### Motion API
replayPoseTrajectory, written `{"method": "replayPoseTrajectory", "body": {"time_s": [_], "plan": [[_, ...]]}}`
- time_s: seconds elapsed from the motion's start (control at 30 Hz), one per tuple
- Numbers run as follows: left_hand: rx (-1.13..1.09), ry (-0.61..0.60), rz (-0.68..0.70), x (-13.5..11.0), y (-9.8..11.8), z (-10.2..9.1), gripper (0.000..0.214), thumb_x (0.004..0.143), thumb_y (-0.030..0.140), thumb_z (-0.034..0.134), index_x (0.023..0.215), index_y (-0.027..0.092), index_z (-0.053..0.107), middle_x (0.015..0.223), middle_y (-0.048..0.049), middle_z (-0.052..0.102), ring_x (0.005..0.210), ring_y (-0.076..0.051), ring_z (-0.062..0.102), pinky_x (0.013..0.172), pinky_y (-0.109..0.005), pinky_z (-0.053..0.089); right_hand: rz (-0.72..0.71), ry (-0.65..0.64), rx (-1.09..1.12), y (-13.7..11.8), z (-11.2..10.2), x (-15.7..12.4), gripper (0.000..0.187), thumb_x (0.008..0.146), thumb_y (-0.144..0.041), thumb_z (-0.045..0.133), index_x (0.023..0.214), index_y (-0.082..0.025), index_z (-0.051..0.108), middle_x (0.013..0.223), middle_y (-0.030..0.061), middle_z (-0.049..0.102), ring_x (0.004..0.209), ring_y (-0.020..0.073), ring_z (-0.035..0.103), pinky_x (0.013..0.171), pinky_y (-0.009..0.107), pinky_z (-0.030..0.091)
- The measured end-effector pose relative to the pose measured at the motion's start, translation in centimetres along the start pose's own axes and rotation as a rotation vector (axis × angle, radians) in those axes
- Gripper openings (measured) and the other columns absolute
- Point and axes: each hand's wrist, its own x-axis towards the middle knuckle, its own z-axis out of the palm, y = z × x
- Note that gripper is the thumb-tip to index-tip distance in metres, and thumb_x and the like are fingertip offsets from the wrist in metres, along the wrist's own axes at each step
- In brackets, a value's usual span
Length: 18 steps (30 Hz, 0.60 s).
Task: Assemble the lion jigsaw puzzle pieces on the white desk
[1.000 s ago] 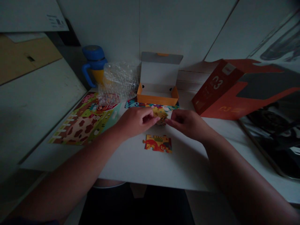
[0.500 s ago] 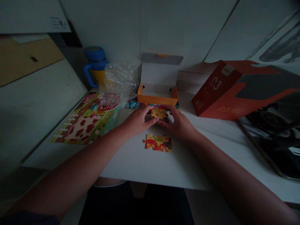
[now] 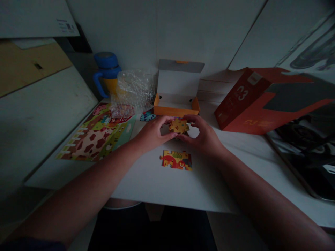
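Between my two hands is a small stack of yellow puzzle pieces (image 3: 179, 126), held just above the table. My left hand (image 3: 154, 134) pinches its left side, thumb at the near edge and fingers at the far edge. My right hand (image 3: 205, 136) curves round the right side, thumb and fingers closed on the pieces. Nearer to me, a joined block of puzzle pieces (image 3: 176, 160) with a red lion picture lies flat on the white table (image 3: 157, 181). Behind my hands stands an opened orange box (image 3: 176, 111), its lid raised.
A farm picture sheet (image 3: 96, 139) with a cow lies at the left, crumpled clear plastic (image 3: 134, 90) over its far end. Behind that stands a blue and yellow jug (image 3: 106, 71). A large orange carton (image 3: 246, 104) stands at the right, near a dark tray (image 3: 309, 167).
My right hand has shifted slightly right, its thumb and fingers spread a bit wider around the stack. The lion block and the boxes have stayed put.
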Motion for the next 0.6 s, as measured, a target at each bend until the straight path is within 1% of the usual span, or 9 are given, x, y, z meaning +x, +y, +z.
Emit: {"method": "replayPoseTrajectory", "body": {"time_s": [0.17, 0.33, 0.5, 0.6], "plan": [[-0.004, 0.062, 0.035, 0.0, 0.3, -0.4, 0.057, 0.091, 0.033, 0.088, 0.14, 0.023, 0.062, 0.14, -0.0093, 0.075, 0.126, -0.024, 0.073, 0.108, -0.041, 0.06, 0.016, 0.012, 0.047, -0.5, -0.1, 0.1, 0.061, 0.089, -0.052, 0.086, 0.14, -0.028, 0.063, 0.144, 0.0134, 0.071, 0.127, 0.0331, 0.07, 0.11, 0.054, 0.057], [0.015, 0.081, 0.028, 0.0, 0.6, -0.7, 0.063, 0.088, 0.034, 0.091, 0.142, 0.024, 0.059, 0.137, -0.0094, 0.076, 0.123, -0.024, 0.075, 0.108, -0.04, 0.061, 0.046, 0.013, 0.105, -1.1, -0.3, 0.3, 0.059, 0.087, -0.051, 0.087, 0.137, -0.028, 0.064, 0.145, 0.0138, 0.071, 0.129, 0.0339, 0.07, 0.11, 0.056, 0.057], [0.076, 0.129, 0.098, -0.1, 0.6, -1.1, 0.06, 0.088, 0.028, 0.09, 0.139, 0.023, 0.059, 0.134, -0.0085, 0.077, 0.117, -0.021, 0.076, 0.105, -0.036, 0.061, 0.1, 0.018, 0.243, -0.8, -0.1, 0.1, 0.059, 0.089, -0.051, 0.086, 0.138, -0.03, 0.06, 0.15, 0.0126, 0.068, 0.131, 0.0307, 0.069, 0.108, 0.051, 0.058], [0.143, 0.161, 0.137, 0.1, 0.5, -1.5, 0.058, 0.09, 0.027, 0.088, 0.139, 0.022, 0.059, 0.135, -0.0088, 0.076, 0.117, -0.02, 0.075, 0.105, -0.035, 0.059, 0.098, 0.051, 0.238, -0.2, -0.4, 0.2, 0.059, 0.091, -0.05, 0.085, 0.139, -0.031, 0.057, 0.151, 0.0112, 0.067, 0.13, 0.0292, 0.069, 0.106, 0.048, 0.06]]}}
